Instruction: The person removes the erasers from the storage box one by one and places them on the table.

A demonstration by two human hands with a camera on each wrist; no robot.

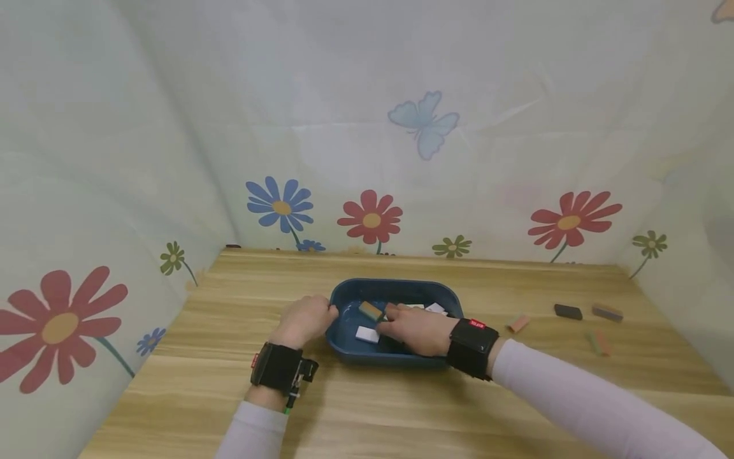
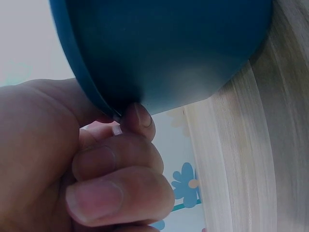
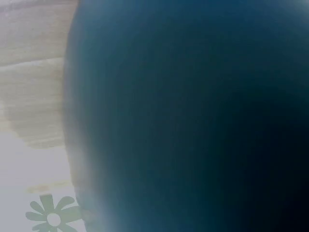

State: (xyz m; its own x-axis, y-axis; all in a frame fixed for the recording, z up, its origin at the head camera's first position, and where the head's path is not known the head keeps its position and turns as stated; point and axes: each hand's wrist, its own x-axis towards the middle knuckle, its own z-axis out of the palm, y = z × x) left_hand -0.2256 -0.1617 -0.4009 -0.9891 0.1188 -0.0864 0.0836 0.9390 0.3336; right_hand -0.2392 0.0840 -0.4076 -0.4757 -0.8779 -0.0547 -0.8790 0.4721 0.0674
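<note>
A dark blue rectangular basin (image 1: 395, 360) with rounded corners stands on the table. At its left end my left hand (image 1: 305, 319) pinches the rim, thumb and curled fingers on either side of it, as the left wrist view also shows the basin (image 2: 169, 48). My right hand (image 1: 421, 328) reaches down inside the basin over small blocks, its fingertips hidden; I cannot tell if it holds one. By its fingers lie a brown-and-green block (image 1: 371, 311) and a white block (image 1: 367, 335). More white blocks (image 1: 436, 308) lie behind the hand. The basin's wall (image 3: 145, 121) fills most of the right wrist view.
Right of the basin, a pink-and-green block (image 1: 518, 324), a black block (image 1: 568, 312), a brown-and-grey block (image 1: 607, 312) and an orange-and-green block (image 1: 599, 343) lie on the wooden table (image 1: 355, 414). A flower-printed curtain (image 1: 344, 127) hangs behind and at both sides.
</note>
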